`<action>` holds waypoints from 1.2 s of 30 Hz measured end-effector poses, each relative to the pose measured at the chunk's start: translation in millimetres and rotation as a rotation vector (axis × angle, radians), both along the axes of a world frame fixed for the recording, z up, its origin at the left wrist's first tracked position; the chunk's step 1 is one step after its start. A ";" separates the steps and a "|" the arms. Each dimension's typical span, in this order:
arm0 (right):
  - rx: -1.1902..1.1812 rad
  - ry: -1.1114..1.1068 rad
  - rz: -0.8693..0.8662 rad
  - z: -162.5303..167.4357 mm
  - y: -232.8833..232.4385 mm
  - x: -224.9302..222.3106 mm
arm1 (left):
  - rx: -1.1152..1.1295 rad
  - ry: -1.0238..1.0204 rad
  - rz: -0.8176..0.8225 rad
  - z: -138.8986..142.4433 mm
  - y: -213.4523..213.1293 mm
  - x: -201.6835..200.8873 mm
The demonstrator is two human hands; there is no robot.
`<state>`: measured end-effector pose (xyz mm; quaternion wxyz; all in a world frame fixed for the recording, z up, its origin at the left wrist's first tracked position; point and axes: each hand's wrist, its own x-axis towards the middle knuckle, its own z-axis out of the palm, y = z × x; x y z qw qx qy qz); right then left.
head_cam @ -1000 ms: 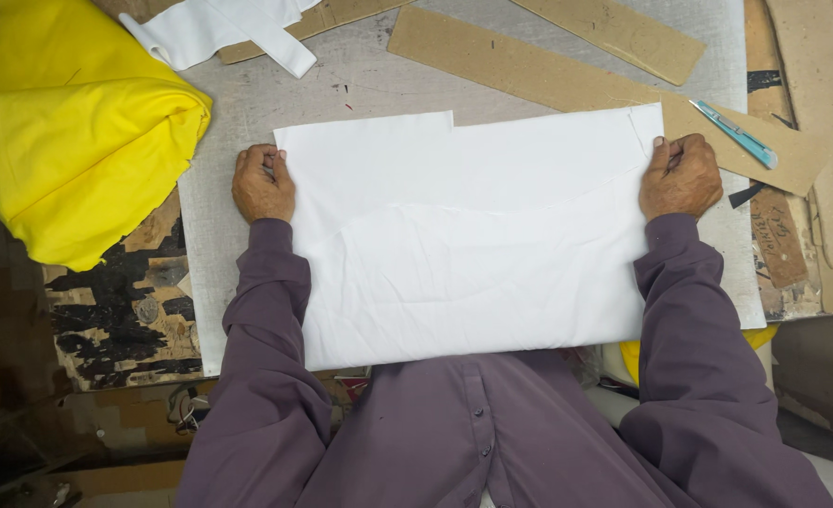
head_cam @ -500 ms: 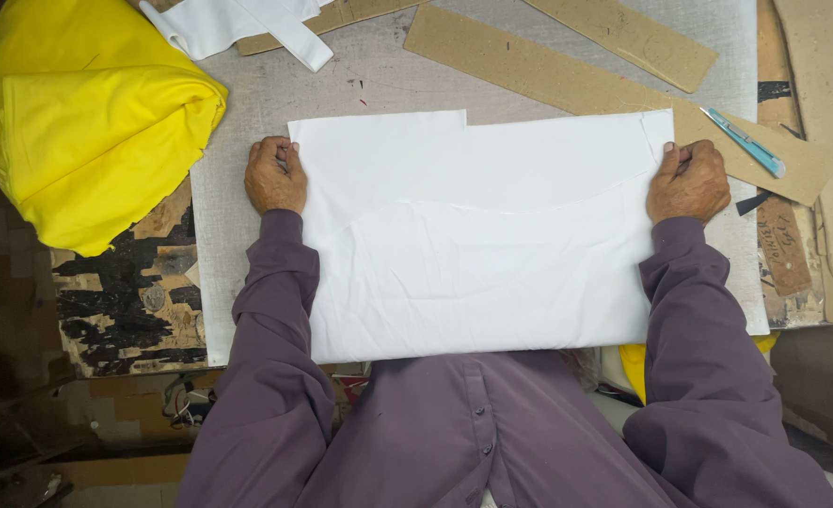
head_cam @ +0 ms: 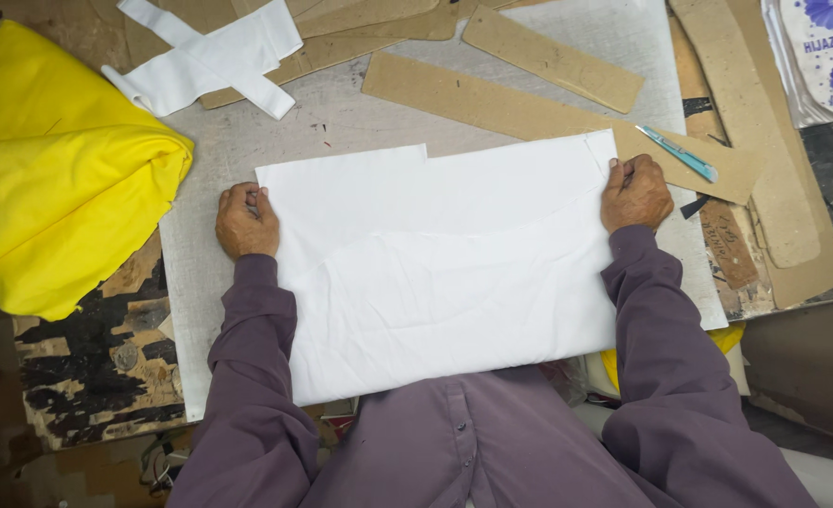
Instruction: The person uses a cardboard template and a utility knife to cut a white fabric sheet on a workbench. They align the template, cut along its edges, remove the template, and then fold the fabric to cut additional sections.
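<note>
A folded white cloth (head_cam: 444,273) lies flat on a grey work mat (head_cam: 341,118) in front of me. My left hand (head_cam: 245,221) grips the cloth's left edge near its upper corner, fingers curled over it. At the upper right corner, my right hand (head_cam: 634,193) pinches the cloth's right edge. Both arms wear purple sleeves. The cloth's near edge hangs over the table edge by my body.
A bundle of yellow fabric (head_cam: 54,174) lies at the left. White cloth scraps (head_cam: 205,56) sit at the top left. Several brown cardboard pattern strips (head_cam: 529,113) lie beyond the cloth. A teal cutter (head_cam: 678,152) rests just right of my right hand.
Both hands stay on the cloth's side edges. The cloth looks flatter and more stretched than a second ago. The view has shifted slightly.
</note>
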<state>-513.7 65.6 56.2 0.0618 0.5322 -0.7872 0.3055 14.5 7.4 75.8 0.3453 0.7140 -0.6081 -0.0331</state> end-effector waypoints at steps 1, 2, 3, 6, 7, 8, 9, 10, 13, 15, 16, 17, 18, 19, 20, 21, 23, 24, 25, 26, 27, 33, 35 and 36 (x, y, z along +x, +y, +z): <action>0.002 0.010 -0.006 1.4 -0.3 0.3 | -0.001 0.005 0.003 0.5 0.5 -0.3; 0.005 0.020 -0.013 2.6 -0.2 0.5 | -0.003 0.008 0.006 1.3 0.5 -0.8; 0.009 0.028 -0.020 3.3 -0.7 0.6 | -0.017 -0.004 -0.001 1.8 0.3 -1.2; 0.004 0.021 -0.005 3.7 -1.3 0.0 | -0.023 -0.024 -0.001 2.0 0.5 -1.6; 0.025 0.004 -0.018 3.3 -1.6 -0.3 | -0.011 -0.018 0.002 1.9 0.1 -1.6; 0.047 -0.014 -0.031 2.8 -2.3 -0.9 | 0.001 -0.012 0.006 1.6 -0.5 -1.7; 0.066 -0.030 -0.042 2.3 -2.7 -1.2 | 0.000 -0.011 0.007 1.5 -0.4 -1.6; 0.059 -0.016 -0.037 2.1 -3.3 -1.6 | -0.002 -0.011 0.008 1.6 -1.1 -1.5; 0.050 0.010 -0.029 0.7 -4.0 -2.5 | -0.006 -0.015 0.007 0.3 -1.5 -1.1; 0.055 0.005 -0.038 -0.5 -3.5 -2.7 | -0.017 -0.018 0.006 -0.6 -1.5 -0.9; 0.047 0.005 -0.029 -1.1 -3.0 -2.7 | -0.023 -0.019 0.004 -1.2 -1.4 -0.8; 0.042 0.004 -0.020 -1.8 -2.5 -2.8 | -0.028 -0.021 0.002 -1.9 -1.5 -0.6; 0.035 0.004 -0.009 -2.6 -2.2 -2.8 | -0.024 -0.015 0.004 -2.5 -1.9 -0.2; 0.030 0.006 -0.006 -3.6 -2.0 -3.0 | -0.021 -0.008 0.006 -3.1 -2.4 0.3; 0.023 0.008 -0.002 -4.7 -2.1 -3.4 | -0.018 -0.002 0.010 -3.7 -3.1 0.9; 0.015 0.011 0.001 -6.0 -2.3 -4.0 | -0.023 -0.003 0.008 -4.3 -3.8 1.6; 0.020 0.030 0.002 -8.9 -3.0 -5.7 | -0.029 -0.003 0.003 -6.4 -4.3 2.9; 0.020 0.039 0.004 -10.6 -3.3 -6.6 | -0.020 0.009 0.008 -7.9 -4.3 3.5; 0.023 0.030 0.001 -12.2 -3.7 -7.6 | -0.011 0.020 0.013 -9.6 -4.3 4.0; 0.030 0.019 -0.001 -13.8 -3.6 -8.6 | 0.003 0.030 0.020 -11.8 -4.0 4.5; 0.041 0.009 0.001 -15.2 -3.2 -9.0 | -0.002 0.024 0.018 -14.2 -3.5 5.1; -0.022 0.036 0.048 -23.4 -0.9 -11.0 | -0.039 0.153 0.003 -17.6 -9.5 15.1; -0.012 0.042 0.055 -24.5 -1.3 -11.3 | 0.000 0.361 0.024 -15.9 -4.7 15.3; -0.015 0.045 0.052 -24.8 -2.0 -11.3 | -0.043 0.202 -0.024 -14.2 2.9 12.4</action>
